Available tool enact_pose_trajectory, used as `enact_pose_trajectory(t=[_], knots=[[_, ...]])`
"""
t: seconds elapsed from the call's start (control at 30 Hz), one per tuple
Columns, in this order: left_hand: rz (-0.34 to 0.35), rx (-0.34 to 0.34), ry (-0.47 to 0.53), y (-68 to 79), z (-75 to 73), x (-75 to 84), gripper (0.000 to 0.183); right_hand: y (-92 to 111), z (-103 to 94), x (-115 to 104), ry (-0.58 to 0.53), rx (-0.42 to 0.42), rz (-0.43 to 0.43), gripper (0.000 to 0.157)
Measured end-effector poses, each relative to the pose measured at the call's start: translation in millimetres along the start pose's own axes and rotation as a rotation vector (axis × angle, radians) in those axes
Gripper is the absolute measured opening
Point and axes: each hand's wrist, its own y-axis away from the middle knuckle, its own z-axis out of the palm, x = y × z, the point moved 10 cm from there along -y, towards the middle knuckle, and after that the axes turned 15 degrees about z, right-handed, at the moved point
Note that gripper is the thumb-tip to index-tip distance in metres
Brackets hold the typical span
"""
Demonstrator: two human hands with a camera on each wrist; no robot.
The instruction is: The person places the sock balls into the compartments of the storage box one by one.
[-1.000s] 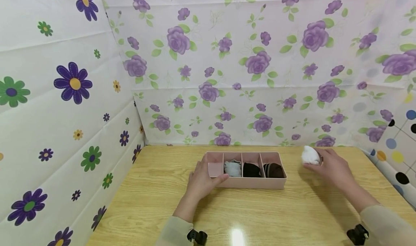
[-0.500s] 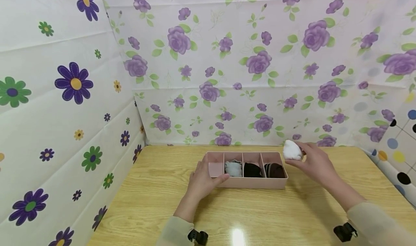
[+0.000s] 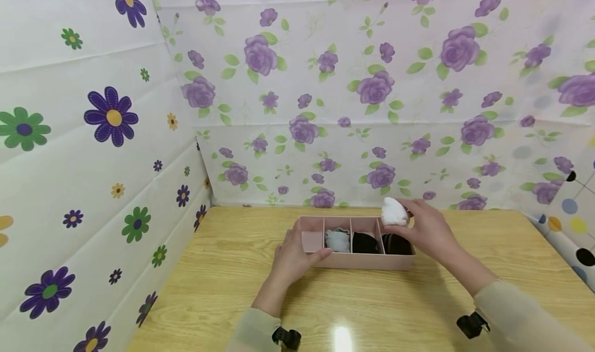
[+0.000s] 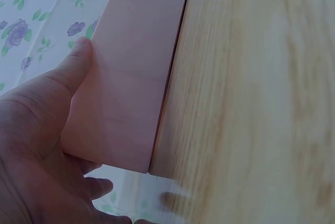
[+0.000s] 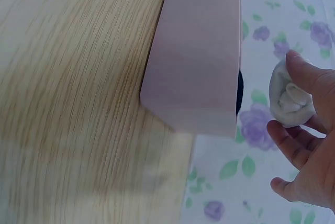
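Note:
A pink divided box (image 3: 364, 261) stands on the table, its compartments in a row. My left hand (image 3: 294, 256) holds its left end; the thumb lies at the front rim, and in the left wrist view the fingers reach round the end wall. Above the rightmost compartment my right hand (image 3: 429, 230) pinches a rolled white sock (image 3: 394, 212) between thumb and fingers. The right wrist view shows the white sock (image 5: 288, 98) apart from the box. Inside the box are a grey sock (image 3: 338, 239), a black sock (image 3: 364, 242) and a dark brown sock (image 3: 396, 244). The leftmost compartment shows bare pink floor.
The wooden table (image 3: 223, 269) extends around the box on every side. Behind it hangs a floral cloth (image 3: 344, 150), with a daisy-patterned cloth (image 3: 153, 197) on the left and a dotted cloth (image 3: 572, 223) on the right.
My right hand has carried the white sock leftward, from the table area right of the box to above its right end. The left hand has stayed at the box's left end.

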Motion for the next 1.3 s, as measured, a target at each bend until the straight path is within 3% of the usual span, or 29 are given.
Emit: enact_pose_trajectory(t=[0.77,1.3], knots=[[-0.011,-0.002,-0.002,0.1,1.0,-0.8,0.127,-8.7,58.0,-70.1,0.002,-0.075,-0.034,0.070],[-0.007,-0.005,0.013,0.1,0.2,1.6,0.122,-15.6,98.7,-109.7,-0.007,-0.141,-0.118,0.068]])
